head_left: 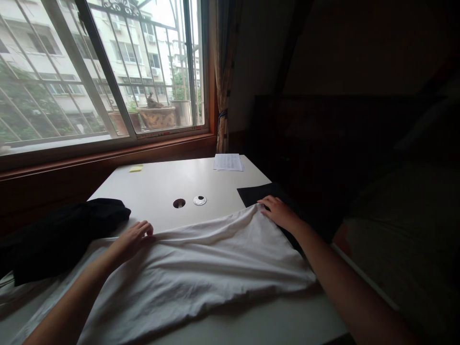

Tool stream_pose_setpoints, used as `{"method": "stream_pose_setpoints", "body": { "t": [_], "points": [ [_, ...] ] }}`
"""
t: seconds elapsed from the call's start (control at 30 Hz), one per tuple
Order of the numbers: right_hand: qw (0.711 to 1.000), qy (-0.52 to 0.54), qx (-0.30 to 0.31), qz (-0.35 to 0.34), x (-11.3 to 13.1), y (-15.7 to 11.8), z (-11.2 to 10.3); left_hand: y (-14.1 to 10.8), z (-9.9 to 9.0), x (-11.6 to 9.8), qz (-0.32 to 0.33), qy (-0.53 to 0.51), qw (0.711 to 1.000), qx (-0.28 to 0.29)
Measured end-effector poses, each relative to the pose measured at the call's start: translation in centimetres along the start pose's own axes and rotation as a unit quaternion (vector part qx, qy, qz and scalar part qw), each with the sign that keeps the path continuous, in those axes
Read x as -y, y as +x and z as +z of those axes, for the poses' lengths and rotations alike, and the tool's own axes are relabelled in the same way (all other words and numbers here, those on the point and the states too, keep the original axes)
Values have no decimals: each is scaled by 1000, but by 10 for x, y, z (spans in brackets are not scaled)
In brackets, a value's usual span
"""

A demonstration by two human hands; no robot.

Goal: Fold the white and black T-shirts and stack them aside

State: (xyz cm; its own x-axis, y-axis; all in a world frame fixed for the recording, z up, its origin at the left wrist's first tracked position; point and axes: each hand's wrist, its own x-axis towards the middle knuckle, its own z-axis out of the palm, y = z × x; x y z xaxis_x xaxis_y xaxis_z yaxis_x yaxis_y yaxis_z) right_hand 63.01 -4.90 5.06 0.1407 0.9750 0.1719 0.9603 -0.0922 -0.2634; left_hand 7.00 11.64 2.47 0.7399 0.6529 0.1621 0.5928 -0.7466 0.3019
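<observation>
A wide white cloth (215,258) lies wrinkled across the near part of the white table, its far edge running between my two hands. At the left part of that edge, my left hand (135,235) is closed, its curled fingers gripping the fabric; the fingertips are partly hidden. My right hand (279,212) pinches the cloth's far right corner between thumb and fingers. Beneath and beyond that corner lies a flat black sheet or cloth (251,192). A heap of black fabric (72,235) rests to the left of my left hand, over part of the white cloth.
The white table (161,182) has a round hole (179,203) with a silvery round cover (200,200) beside it. Printed papers (228,162) and a yellow sticky pad (135,168) lie at its far side. Behind stand a barred window (151,72) and tied curtain (223,86). The right side is dark.
</observation>
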Motion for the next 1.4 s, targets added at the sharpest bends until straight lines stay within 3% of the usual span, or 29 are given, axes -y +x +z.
{"method": "stream_pose_setpoints", "body": {
  "t": [0.13, 0.3, 0.4, 0.7, 0.93, 1.07, 1.23, 1.33, 1.4],
  "points": [
    [999, -5, 33, -9, -14, 21, 14, -17, -7, 19, -15, -8, 1000, 4],
    [999, 2, 45, 8, -29, 29, 18, -41, -13, 54, -72, -32, 997, 9],
    [998, 18, 54, 9, -32, 34, 19, -48, -14, 63, -105, -46, 993, 0],
    [995, 72, 43, 49, -38, 38, -4, -49, -17, 63, -176, -31, 984, 12],
    [989, 89, 84, 82, -25, 37, 1, -52, -20, 68, -149, 67, 986, -6],
    [981, 114, 143, 63, -15, 42, 2, -55, -34, 73, -174, 97, 978, 60],
    [971, 112, 205, 55, -12, 51, -5, -42, -62, 55, -192, 105, 962, 162],
    [968, 121, 217, 44, -13, 49, -13, -40, -71, 48, -169, 99, 963, 185],
    [967, 127, 219, 38, -13, 44, -19, -45, -72, 50, -156, 91, 973, 147]
  ]
}}
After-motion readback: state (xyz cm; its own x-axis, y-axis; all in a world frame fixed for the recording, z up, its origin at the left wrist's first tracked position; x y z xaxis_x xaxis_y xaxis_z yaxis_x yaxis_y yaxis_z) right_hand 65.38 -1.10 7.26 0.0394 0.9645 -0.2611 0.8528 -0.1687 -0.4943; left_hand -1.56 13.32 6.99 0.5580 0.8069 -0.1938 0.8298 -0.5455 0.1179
